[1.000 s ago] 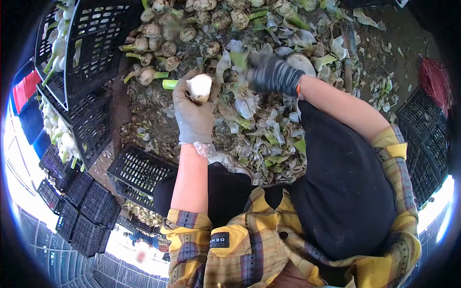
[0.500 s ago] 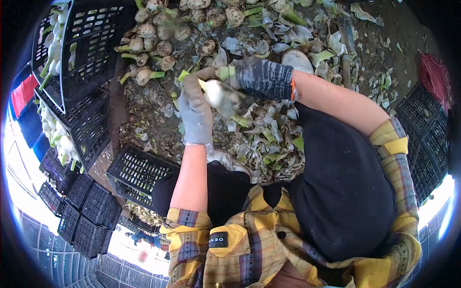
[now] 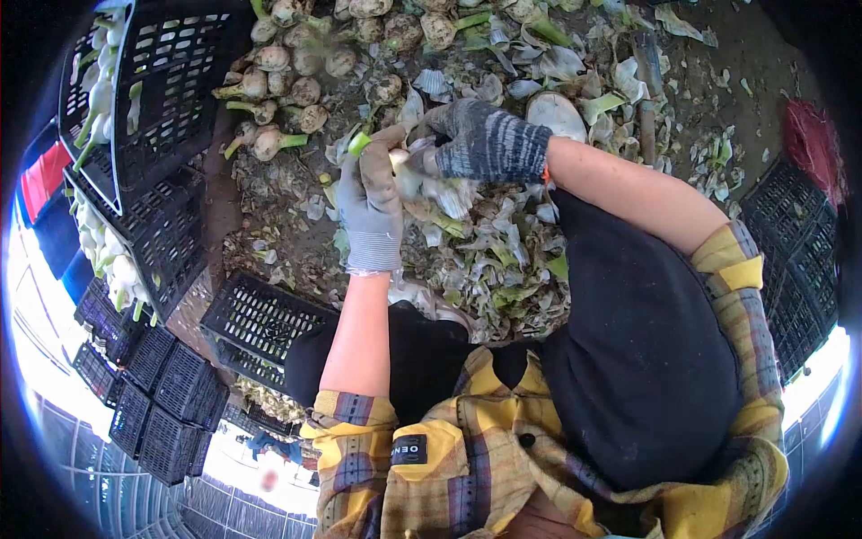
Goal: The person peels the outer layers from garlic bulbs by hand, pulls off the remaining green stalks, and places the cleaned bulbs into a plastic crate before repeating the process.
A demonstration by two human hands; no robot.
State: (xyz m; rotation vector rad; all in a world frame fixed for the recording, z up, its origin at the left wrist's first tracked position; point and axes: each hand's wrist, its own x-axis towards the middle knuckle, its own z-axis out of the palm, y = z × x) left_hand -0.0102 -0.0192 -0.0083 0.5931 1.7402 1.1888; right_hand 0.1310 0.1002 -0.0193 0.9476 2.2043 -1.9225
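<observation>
My left hand (image 3: 370, 199), in a light grey glove, is wrapped round a garlic bulb (image 3: 409, 180) whose cut green stem end sticks out above the fingers. On the bulb's right side my right hand (image 3: 480, 142), in a dark striped glove, has its fingers closed on pale outer skin (image 3: 452, 193) that hangs below them. Both hands are close together over the littered ground. Untrimmed, soil-covered garlic bulbs (image 3: 305, 91) lie in a heap at the upper left of the hands.
Black crates (image 3: 184, 54) holding cleaned garlic (image 3: 101, 85) stand at the left. Another black crate (image 3: 260, 314) is near my left knee. Peeled skins (image 3: 512, 260) cover the ground. More black crates (image 3: 795, 260) and a red bag (image 3: 813, 148) are at the right.
The white bulb is now more covered by my fingers. My right hand has shifted slightly up and turned, and loose skin now hangs beneath it.
</observation>
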